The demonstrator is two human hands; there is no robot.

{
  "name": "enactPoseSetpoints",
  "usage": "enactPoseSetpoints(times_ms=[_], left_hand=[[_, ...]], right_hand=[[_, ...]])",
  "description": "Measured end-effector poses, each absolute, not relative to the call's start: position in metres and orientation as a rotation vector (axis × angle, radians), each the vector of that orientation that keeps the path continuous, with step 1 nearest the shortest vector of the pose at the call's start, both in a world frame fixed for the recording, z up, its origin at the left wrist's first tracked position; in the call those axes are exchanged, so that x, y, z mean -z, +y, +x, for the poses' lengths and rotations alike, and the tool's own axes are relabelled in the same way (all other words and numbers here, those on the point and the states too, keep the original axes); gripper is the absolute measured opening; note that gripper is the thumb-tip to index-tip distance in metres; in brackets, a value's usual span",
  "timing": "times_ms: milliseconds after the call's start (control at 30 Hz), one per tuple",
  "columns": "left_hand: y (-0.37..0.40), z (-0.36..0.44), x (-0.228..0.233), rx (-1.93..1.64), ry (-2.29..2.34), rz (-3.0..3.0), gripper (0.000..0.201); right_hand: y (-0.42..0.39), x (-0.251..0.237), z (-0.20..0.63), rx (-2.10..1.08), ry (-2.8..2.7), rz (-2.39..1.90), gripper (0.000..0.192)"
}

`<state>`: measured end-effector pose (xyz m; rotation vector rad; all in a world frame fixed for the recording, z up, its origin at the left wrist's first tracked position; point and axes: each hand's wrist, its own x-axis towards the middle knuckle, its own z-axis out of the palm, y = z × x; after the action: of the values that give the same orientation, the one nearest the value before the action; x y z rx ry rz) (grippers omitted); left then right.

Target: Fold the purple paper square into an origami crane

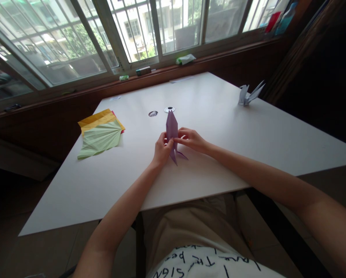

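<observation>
Purple paper: a slim, many-layered folded piece of purple paper is standing upright between both hands, just above or touching the near middle of the table; contact is not showing clearly. Two narrow points are splitting apart at its lower end, one slanting downward, one spreading rightward.
Handling: probably weighing almost nothing; likely lying stiff along the stacked creases, soft and easily bent at the thin points. The thick middle is looking the safest place for taking hold; hard squeezing would be risking stray creases.
Left hand: the bare left hand is pinching the lower left side, its thumb lying across the front.
Right hand: the bare right hand is closing narrowly on the right edge, thumb tip resting on the paper; fingertips behind are hiding.
Table: a white, smooth-topped table is lying beneath everything.
Inset discs: two small round fittings are sitting just beyond the purple piece.
Loose sheets: a pale green pleated sheet is overlapping a yellow creased sheet, a red sheet peeking out at the right.
Crane: a pale grey folded-paper crane is standing near the far right edge.
</observation>
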<state>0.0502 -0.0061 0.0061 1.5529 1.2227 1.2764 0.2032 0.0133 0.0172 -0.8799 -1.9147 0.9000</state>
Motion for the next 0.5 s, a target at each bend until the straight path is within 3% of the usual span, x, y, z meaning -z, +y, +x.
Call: enactPoseSetpoints(times_ms=[500], left_hand=[[-0.0086, 0.0505, -0.0068, -1.163, 1.373, 1.791, 0.009]], right_hand=[[0.0149, -0.0156, 0.203, -0.912, -1.907, -0.895, 0.03]])
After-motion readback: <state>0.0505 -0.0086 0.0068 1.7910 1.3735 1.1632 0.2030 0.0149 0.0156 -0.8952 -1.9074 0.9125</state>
